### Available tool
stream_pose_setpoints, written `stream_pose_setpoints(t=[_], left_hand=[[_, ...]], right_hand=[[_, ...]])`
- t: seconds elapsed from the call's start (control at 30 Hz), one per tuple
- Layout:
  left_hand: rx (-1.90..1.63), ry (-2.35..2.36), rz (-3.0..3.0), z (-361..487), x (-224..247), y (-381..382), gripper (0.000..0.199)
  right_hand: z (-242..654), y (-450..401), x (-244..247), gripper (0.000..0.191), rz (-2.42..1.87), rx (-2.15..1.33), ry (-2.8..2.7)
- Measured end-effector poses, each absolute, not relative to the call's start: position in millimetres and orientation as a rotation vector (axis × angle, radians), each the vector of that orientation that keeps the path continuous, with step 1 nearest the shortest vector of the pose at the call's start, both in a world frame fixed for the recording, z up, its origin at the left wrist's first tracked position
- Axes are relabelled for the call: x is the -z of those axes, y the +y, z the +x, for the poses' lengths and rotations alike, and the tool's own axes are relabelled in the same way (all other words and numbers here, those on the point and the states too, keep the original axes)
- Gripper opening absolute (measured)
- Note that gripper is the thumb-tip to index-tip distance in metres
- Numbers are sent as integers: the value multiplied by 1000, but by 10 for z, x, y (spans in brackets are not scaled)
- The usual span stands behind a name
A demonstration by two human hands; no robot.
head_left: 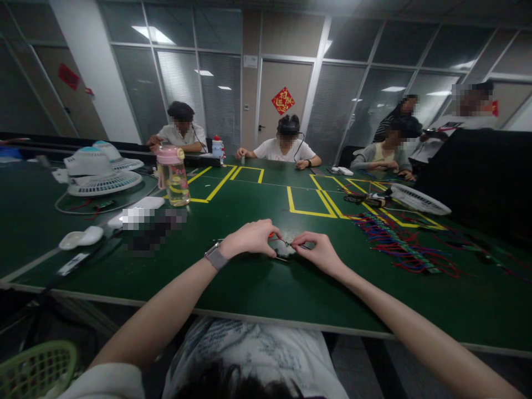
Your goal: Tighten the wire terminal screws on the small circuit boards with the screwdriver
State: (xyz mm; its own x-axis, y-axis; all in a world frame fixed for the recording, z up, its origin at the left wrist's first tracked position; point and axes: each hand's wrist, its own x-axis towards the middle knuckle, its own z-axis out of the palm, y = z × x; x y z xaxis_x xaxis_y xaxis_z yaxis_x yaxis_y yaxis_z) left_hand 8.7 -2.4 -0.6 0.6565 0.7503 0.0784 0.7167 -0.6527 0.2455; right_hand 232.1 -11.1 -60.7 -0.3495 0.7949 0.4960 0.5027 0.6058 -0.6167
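Note:
My left hand (252, 238), with a grey watch on its wrist, curves over the green tabletop. Its thumb and fingers close around something partly hidden, of which a bit of orange-red (271, 235) shows. A thin red wire (280, 239) runs from there to a small green piece (288, 244). The fingertips of my right hand (319, 252) are pinched at that green piece. Beneath, between both hands, lies a small dark part (285, 256) with a pale edge, too small to name.
Circuit boards with red and blue wires (409, 246) lie in a row at right, near a white fan grille (419, 199). At left are white fans (103, 183), a pink-lidded bottle (177, 177) and a white case (81, 238). Several people sit or stand across the table.

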Motion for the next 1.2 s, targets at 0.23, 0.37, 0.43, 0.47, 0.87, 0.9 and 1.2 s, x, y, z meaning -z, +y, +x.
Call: stream_pose_setpoints(t=[0.23,0.37,0.43,0.47,0.87,0.9,1.2], left_hand=[[-891,1408,2450,-23,-68,142,31],[-1077,1467,2375,-67,-110,187,25],[-1126,1477,2352,-82,-130,193,24],[-1147,1478,2343,-88,-139,194,24],[-1227,1498,2303,-99,-163,190,21],[-1222,1504,2302,-98,-164,188,21],[-1225,1491,2313,-108,-155,207,22]], right_hand=[[2434,-14,647,13,-1048,-232,-2226],[2462,4,644,14,-1045,-113,-2338],[2450,-3,640,15,-1032,-124,-2327],[2433,-13,635,14,-1030,-152,-2285],[2025,-330,596,12,-946,-802,-1855],[2018,-333,609,12,-954,-800,-1860],[2008,-328,629,8,-944,-685,-1911]])
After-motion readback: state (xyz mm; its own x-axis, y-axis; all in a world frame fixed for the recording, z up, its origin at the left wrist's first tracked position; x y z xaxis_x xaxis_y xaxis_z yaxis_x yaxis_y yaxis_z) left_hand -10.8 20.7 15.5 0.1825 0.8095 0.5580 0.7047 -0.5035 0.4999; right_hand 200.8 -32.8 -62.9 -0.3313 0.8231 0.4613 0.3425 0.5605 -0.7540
